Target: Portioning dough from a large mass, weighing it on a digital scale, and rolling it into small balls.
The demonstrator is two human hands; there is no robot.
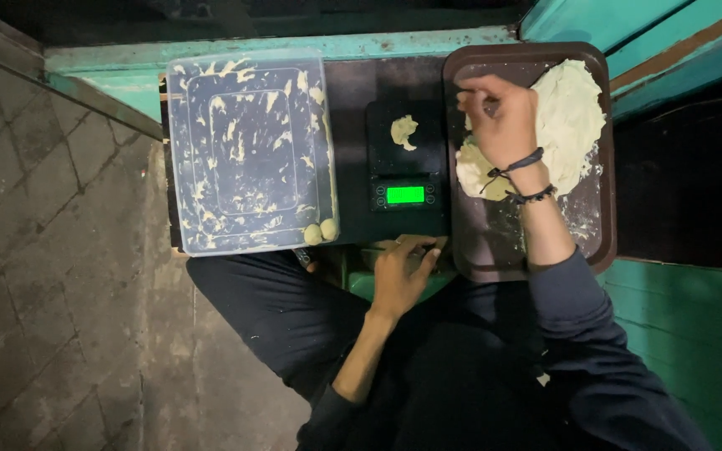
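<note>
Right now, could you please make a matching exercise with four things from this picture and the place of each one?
Things:
1. small dough piece
2. two dough balls
3. big dough mass
4. left hand

Places:
A. on the brown tray
B. on the black scale
C. near corner of the clear plastic lid
D. at the table edge, below the scale

Pairs: 1-B, 2-C, 3-A, 4-D

A narrow dark surface [348, 83] edged in teal carried three things side by side. At nine o'clock lay a clear plastic lid [248, 154] smeared with dough; at the centre stood a black scale [405, 159]; at three o'clock rested a brown tray [482, 242], touching the scale.
</note>
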